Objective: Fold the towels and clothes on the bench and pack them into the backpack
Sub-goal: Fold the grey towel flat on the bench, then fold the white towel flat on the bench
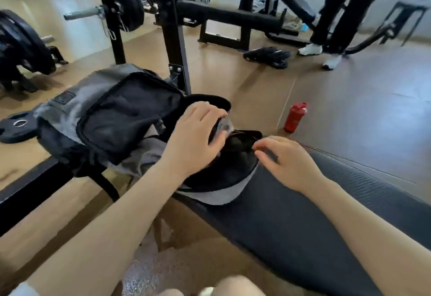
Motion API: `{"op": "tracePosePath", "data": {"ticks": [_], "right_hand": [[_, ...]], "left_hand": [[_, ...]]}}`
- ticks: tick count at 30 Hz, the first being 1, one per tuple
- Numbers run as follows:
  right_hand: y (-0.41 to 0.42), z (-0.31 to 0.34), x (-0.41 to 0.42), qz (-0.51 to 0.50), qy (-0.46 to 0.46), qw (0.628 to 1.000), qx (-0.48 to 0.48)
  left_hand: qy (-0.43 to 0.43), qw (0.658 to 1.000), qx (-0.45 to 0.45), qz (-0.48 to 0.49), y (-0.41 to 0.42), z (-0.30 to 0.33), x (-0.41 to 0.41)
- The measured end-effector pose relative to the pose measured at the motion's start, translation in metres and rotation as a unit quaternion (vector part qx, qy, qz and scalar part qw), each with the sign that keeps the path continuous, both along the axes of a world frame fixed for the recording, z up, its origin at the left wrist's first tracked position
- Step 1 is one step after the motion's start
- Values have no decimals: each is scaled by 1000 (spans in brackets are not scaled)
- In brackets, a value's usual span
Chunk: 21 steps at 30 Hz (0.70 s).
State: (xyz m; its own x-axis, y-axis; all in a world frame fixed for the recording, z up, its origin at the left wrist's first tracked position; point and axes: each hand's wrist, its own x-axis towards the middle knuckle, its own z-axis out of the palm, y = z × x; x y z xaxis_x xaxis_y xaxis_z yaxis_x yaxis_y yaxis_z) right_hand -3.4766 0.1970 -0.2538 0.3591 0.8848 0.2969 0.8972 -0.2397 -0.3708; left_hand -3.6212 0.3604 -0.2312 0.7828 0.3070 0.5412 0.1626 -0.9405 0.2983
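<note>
From my remote seat I see the grey-and-black backpack (pixel 105 118) lying open at the centre-left, on the end of the bench (pixel 314 202), its flap thrown back and dark, soft clothes (pixel 235 146) bunched in its mouth; they look light and floppy, best pushed down with a flat palm. My left hand (pixel 196 134) arches over the opening, curled around a blurred grey piece (pixel 224 125). My right hand (pixel 284 158) pinches something small and dark at the rim, perhaps the zipper pull.

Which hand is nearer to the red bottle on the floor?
Right. The right hand rests at the backpack opening, just below and left of the red bottle; the left hand is farther left, over the bag.
</note>
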Motion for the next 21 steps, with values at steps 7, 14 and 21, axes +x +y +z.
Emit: {"op": "tracePosePath", "data": {"ticks": [7, 14, 21], "right_hand": [[-187, -33, -34, -245, 53, 968, 14], [-327, -61, -31, -400, 74, 912, 51], [-425, -88, 40, -504, 42, 861, 52]], "left_hand": [[42, 977, -103, -183, -145, -29, 28], [122, 928, -112, -333, -270, -49, 75], [148, 912, -111, -367, -365, -75, 161]]}}
